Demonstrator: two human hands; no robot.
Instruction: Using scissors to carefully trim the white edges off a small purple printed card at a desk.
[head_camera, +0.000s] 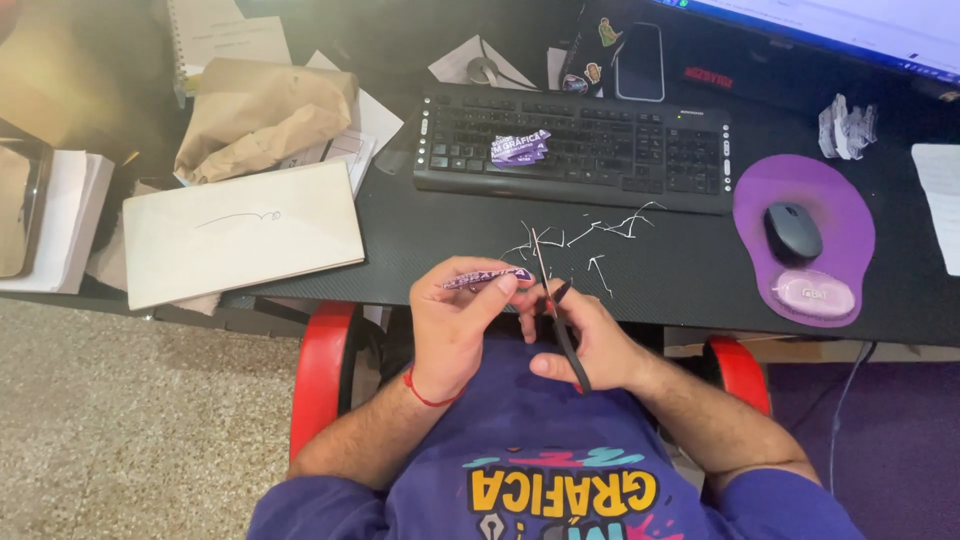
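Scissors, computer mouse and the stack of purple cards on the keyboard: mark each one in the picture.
Scissors (556, 312), head view, on the pivot of the blades.
Computer mouse (792, 231), head view, middle of its back.
Stack of purple cards (520, 147), head view, top card's face.

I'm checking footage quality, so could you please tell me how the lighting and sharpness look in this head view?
Head view: a warm glare washes out the top left corner near the crumpled brown paper; the monitor is overexposed; the left hand, right hand and scissors are slightly soft; the black desk reads dark but legible.
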